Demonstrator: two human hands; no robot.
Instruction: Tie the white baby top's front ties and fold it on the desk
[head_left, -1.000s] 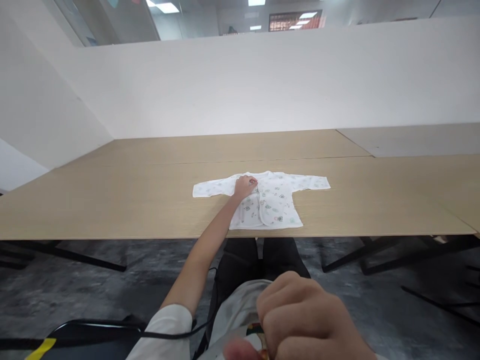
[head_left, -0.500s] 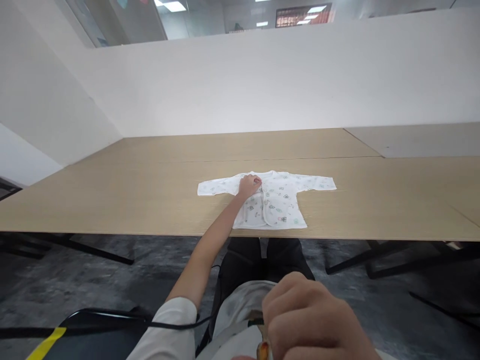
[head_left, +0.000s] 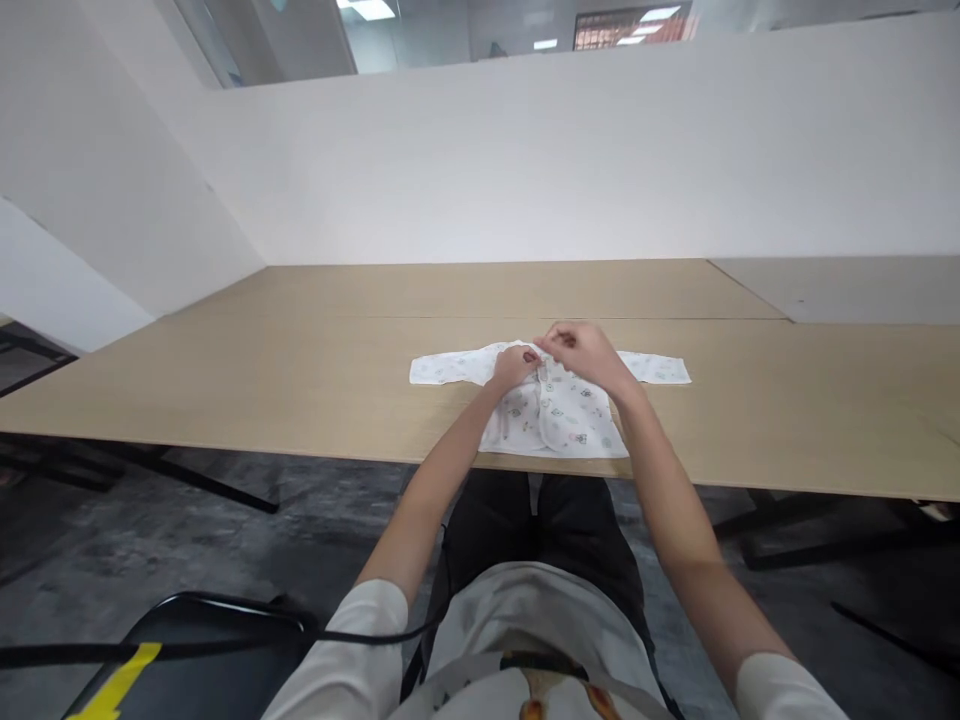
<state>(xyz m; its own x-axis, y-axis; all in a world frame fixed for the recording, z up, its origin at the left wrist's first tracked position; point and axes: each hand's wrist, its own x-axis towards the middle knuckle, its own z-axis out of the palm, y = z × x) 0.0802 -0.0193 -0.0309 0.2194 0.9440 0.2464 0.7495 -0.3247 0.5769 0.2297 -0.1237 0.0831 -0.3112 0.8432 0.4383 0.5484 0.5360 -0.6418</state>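
A person's left hand [head_left: 516, 368], fingers curled, touches the upper front of a small white shirt [head_left: 577, 410]; the right hand [head_left: 581, 350], loosely bunched, is at its collar. Whether either pinches cloth cannot be told. The shirt's scattered printed motifs are too small to make out. Beneath it is a wood-toned table [head_left: 337, 400]; beyond it, a white wall [head_left: 487, 170].

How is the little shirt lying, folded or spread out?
Spread out: the printed baby shirt lies on the table, its sleeves reaching out to both sides.
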